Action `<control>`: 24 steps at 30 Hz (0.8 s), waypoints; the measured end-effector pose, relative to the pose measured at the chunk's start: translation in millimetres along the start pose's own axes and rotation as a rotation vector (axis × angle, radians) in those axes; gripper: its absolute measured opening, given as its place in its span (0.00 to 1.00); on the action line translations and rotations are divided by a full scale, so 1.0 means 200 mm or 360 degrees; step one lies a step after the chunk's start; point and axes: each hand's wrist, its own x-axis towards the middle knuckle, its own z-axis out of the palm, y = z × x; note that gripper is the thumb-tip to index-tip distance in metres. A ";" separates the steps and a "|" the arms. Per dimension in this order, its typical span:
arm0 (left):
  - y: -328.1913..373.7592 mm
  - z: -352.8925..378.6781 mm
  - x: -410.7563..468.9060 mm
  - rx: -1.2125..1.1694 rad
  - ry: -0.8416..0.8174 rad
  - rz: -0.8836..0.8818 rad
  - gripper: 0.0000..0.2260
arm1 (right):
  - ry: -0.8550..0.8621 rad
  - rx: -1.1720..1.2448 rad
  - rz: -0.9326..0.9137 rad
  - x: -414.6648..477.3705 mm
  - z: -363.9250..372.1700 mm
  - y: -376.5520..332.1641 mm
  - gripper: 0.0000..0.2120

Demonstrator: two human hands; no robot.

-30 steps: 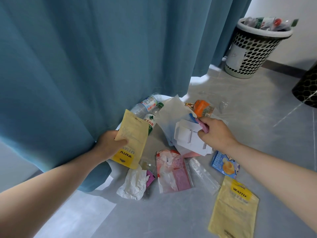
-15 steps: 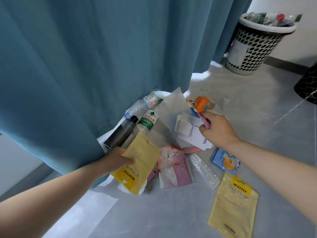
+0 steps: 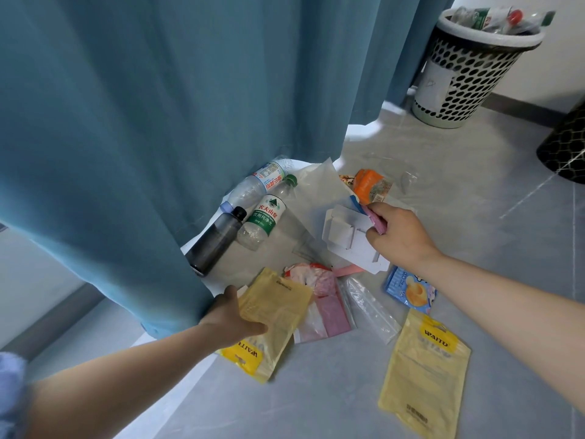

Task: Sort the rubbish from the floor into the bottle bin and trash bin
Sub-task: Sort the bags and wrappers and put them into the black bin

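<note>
My left hand (image 3: 232,318) grips a yellow pouch (image 3: 275,318) low over the floor beside the curtain. My right hand (image 3: 400,236) holds a pink wrapper (image 3: 376,221) together with a white folded cardboard piece (image 3: 348,237). Three bottles lie by the curtain: a dark one (image 3: 215,240), a clear one with a green label (image 3: 264,217) and a clear one with a red-and-blue label (image 3: 258,183). A second yellow pouch (image 3: 424,375), a blue snack packet (image 3: 410,289), a pink-and-white bag (image 3: 319,304), a clear plastic bag (image 3: 370,307) and an orange packet (image 3: 368,183) lie on the floor.
A white perforated bin (image 3: 465,74) full of bottles stands at the far right by the wall. A black bin (image 3: 566,144) shows at the right edge. The blue curtain (image 3: 142,122) hangs on the left down to the grey floor (image 3: 316,391).
My left hand has drawn the yellow pouch down and toward me, away from the curtain, uncovering the dark bottle. The right hand has stayed on the pink wrapper and white cardboard.
</note>
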 end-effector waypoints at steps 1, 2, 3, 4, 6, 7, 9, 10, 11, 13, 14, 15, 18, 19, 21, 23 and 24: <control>0.00 0.02 0.00 -0.0019 0.0044 0.0004 0.44 | -0.0004 -0.0002 -0.0006 0.00 0.00 0.00 0.19; 0.01 0.03 0.00 -0.0027 0.0086 0.0013 0.45 | -0.0008 -0.0005 -0.0011 0.00 0.00 0.00 0.19; 0.01 0.05 0.01 -0.0014 0.0125 0.0028 0.46 | -0.0010 -0.0004 -0.0015 0.00 0.01 0.01 0.20; 0.00 0.06 0.01 0.0017 0.0157 0.0037 0.47 | -0.0013 -0.0003 -0.0017 0.00 0.01 0.01 0.20; 0.00 0.07 0.03 0.0085 0.0205 0.0045 0.50 | -0.0018 -0.0001 -0.0019 -0.01 0.02 0.02 0.19; 0.00 0.08 0.04 0.0109 0.0215 0.0044 0.51 | -0.0020 -0.0003 -0.0020 -0.01 0.02 0.02 0.18; 0.00 0.09 0.06 0.0158 0.0216 0.0052 0.51 | -0.0023 -0.0011 -0.0022 -0.01 0.02 0.03 0.16; 0.01 0.09 0.06 0.0186 0.0219 0.0063 0.49 | -0.0023 -0.0017 -0.0017 -0.01 0.03 0.04 0.16; 0.01 0.10 0.06 0.0216 0.0229 0.0077 0.47 | -0.0023 -0.0020 -0.0008 -0.01 0.03 0.05 0.15; 0.02 0.12 0.07 0.0290 0.0255 0.0087 0.44 | -0.0020 -0.0022 -0.0001 0.00 0.04 0.06 0.15; 0.02 0.13 0.07 0.0335 0.0268 0.0087 0.42 | -0.0018 -0.0021 -0.0002 0.00 0.04 0.06 0.15; 0.02 0.13 0.07 0.0381 0.0282 0.0090 0.42 | -0.0014 -0.0017 0.0000 0.00 0.04 0.07 0.15; 0.03 0.14 0.09 0.0455 0.0289 0.0082 0.40 | -0.0007 -0.0008 0.0007 0.01 0.05 0.08 0.17; 0.03 0.14 0.09 0.0465 0.0277 0.0076 0.40 | -0.0005 -0.0003 0.0012 0.01 0.05 0.09 0.16; 0.04 0.12 0.09 0.0432 0.0235 0.0047 0.38 | -0.0010 0.0002 0.0021 0.01 0.06 0.10 0.16; 0.05 0.11 0.08 0.0364 0.0201 0.0026 0.37 | -0.0010 0.0006 0.0026 0.01 0.06 0.11 0.17; 0.06 0.11 0.08 0.0340 0.0188 0.0033 0.36 | -0.0005 0.0004 0.0027 0.01 0.06 0.11 0.17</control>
